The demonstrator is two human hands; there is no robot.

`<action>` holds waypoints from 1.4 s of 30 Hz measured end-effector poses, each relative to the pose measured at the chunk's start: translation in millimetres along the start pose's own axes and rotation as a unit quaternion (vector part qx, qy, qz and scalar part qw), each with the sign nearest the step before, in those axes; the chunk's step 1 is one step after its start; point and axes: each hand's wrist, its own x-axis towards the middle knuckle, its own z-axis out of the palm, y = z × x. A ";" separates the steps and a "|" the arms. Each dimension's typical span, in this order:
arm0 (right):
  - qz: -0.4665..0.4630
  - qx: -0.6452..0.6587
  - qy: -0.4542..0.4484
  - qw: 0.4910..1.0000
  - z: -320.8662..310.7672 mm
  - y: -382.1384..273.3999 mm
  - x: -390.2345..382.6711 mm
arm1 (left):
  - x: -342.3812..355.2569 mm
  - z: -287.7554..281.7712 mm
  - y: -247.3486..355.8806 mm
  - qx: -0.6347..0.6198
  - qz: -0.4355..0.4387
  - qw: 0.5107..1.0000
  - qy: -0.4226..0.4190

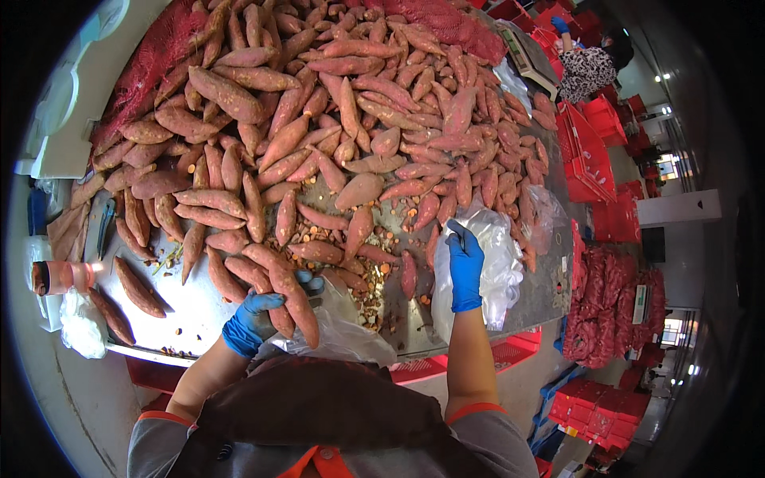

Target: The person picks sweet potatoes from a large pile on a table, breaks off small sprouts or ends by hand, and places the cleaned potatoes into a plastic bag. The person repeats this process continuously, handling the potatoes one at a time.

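Sweet potatoes lie in a large heap (358, 111) across the metal table. My left hand (253, 319), in a blue glove, is closed around two sweet potatoes (288, 291) at the heap's near edge; its fingertips show on their right side. Beside that hand a clear plastic bag (343, 331) lies crumpled at the table's front edge. My right hand (466, 267), also gloved in blue, rests over a stack of thin clear plastic bags (500, 271). Its fingers are bent together at the stack's left side and appear to pinch a bag.
Small broken pieces (370, 279) lie scattered on the table (191, 299). At left are a knife (105, 227), a tape roll (68, 277) and loose sweet potatoes. A scale (530, 60) stands at the far right. Red crates (586, 155) and filled red mesh sacks (610, 303) stand beyond; another person (590, 72) works there.
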 end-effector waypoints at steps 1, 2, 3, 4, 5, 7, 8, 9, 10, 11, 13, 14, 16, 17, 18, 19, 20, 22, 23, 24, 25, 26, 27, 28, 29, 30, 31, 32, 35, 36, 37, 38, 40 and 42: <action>-0.010 0.030 -0.008 0.999 7.2 -1.1 8.5 | 3.9 2.7 4.2 -0.010 0.018 1.000 -0.018; -0.020 0.059 -0.017 0.998 13.2 -2.2 19.2 | 7.4 6.1 8.6 -0.019 0.037 0.998 -0.037; -0.069 -0.006 -0.029 0.997 17.1 1.2 35.7 | 9.9 12.5 14.3 -0.012 0.049 0.998 -0.027; -0.116 -0.066 -0.043 0.990 25.3 8.5 57.6 | 10.2 20.9 22.4 -0.001 0.063 0.998 -0.012; -0.161 -0.132 -0.053 0.977 29.9 7.7 75.9 | 11.3 26.9 27.1 0.005 0.075 0.997 -0.002; -0.215 -0.209 -0.045 0.953 42.4 -1.8 109.5 | 4.9 21.5 33.9 -0.009 0.068 0.997 0.025; -0.241 -0.249 -0.041 0.937 47.0 -7.4 123.5 | 3.6 19.9 33.1 -0.029 0.061 0.997 0.027; -0.223 -0.284 -0.058 0.931 52.1 -5.3 137.9 | 2.2 18.1 31.8 -0.049 0.054 0.997 0.029; -0.205 -0.319 -0.077 0.922 57.9 -3.4 151.6 | -0.2 13.6 29.7 -0.040 0.055 0.996 0.055; -0.187 -0.353 -0.094 0.912 62.2 -1.0 161.8 | 0.0 11.7 27.1 -0.030 0.068 0.996 0.056; -0.155 -0.406 -0.087 0.896 67.7 -3.3 170.9 | 4.1 17.4 27.0 0.000 0.061 0.997 0.044; -0.142 -0.414 -0.089 0.895 69.0 -11.1 172.7 | 4.5 18.3 28.2 -0.009 0.059 0.997 0.053; -0.188 -0.395 -0.050 0.898 72.8 -11.5 175.4 | 7.7 19.3 27.6 -0.027 0.049 0.996 0.065; -0.189 -0.403 -0.054 0.894 74.7 -8.5 176.5 | 9.2 16.1 26.6 -0.028 0.054 0.996 0.069; -0.190 -0.410 -0.057 0.890 76.7 -5.4 176.7 | 9.9 10.4 26.2 -0.028 0.059 0.995 0.072; -0.193 -0.418 -0.061 0.886 78.7 -6.3 178.7 | 13.4 8.2 27.8 -0.029 0.065 0.995 0.075; -0.215 -0.429 -0.064 0.875 75.3 -6.0 176.5 | 17.9 14.6 27.7 -0.032 0.103 0.991 0.076; -0.245 -0.394 -0.059 0.884 62.2 -8.8 177.7 | 22.8 12.4 29.9 -0.065 0.088 0.992 0.059; -0.262 -0.376 -0.059 0.887 56.0 -17.6 177.5 | 23.5 10.5 30.1 -0.082 0.081 0.992 0.052; -0.206 -0.351 -0.014 0.913 49.3 -29.0 178.6 | 23.5 6.9 31.1 -0.092 0.078 0.990 0.072; -0.226 -0.346 0.052 0.909 41.8 -30.5 182.2 | 26.3 9.0 31.5 -0.074 0.066 0.993 0.066; -0.211 -0.377 0.035 0.901 33.7 -31.6 186.2 | 30.3 13.3 32.6 -0.057 0.054 0.995 0.060; -0.196 -0.407 0.018 0.892 27.3 -33.2 190.2 | 33.9 18.6 33.4 -0.039 0.044 0.997 0.055; -0.188 -0.422 0.013 0.887 24.4 -36.4 195.5 | 36.9 26.5 34.5 -0.027 0.052 0.997 0.043; -0.180 -0.438 0.009 0.881 22.5 -40.3 201.3 | 38.8 27.7 34.0 -0.027 0.046 0.998 0.041; -0.172 -0.453 0.005 0.875 21.2 -44.7 205.3 | 40.3 27.4 32.8 -0.028 0.041 0.998 0.039; -0.180 -0.468 -0.010 0.865 21.2 -49.7 207.0 | 40.3 26.7 32.0 -0.030 0.037 0.998 0.037; -0.187 -0.482 -0.025 0.855 20.8 -55.1 207.8 | 40.7 25.9 31.0 -0.022 0.034 0.999 0.034; -0.229 -0.360 -0.009 0.904 26.9 -73.6 185.1 | 37.9 36.5 35.6 -0.007 0.047 0.999 0.011; -0.246 -0.286 0.002 0.926 33.9 -81.9 168.9 | 37.0 32.6 36.9 0.013 0.057 0.998 0.009; -0.195 -0.176 -0.056 0.963 42.5 -105.9 144.1 | 35.4 33.1 38.8 0.021 0.055 0.998 -0.004; -0.094 -0.056 -0.153 0.982 48.8 -117.8 123.3 | 35.1 36.6 41.4 0.054 0.052 0.997 -0.008; 0.051 0.259 -0.233 0.936 67.0 -131.5 62.2 | 46.3 44.9 52.2 0.094 0.055 0.993 -0.052; 0.124 0.254 -0.295 0.913 75.6 -111.6 31.0 | 62.6 58.7 58.3 0.104 0.073 0.982 -0.137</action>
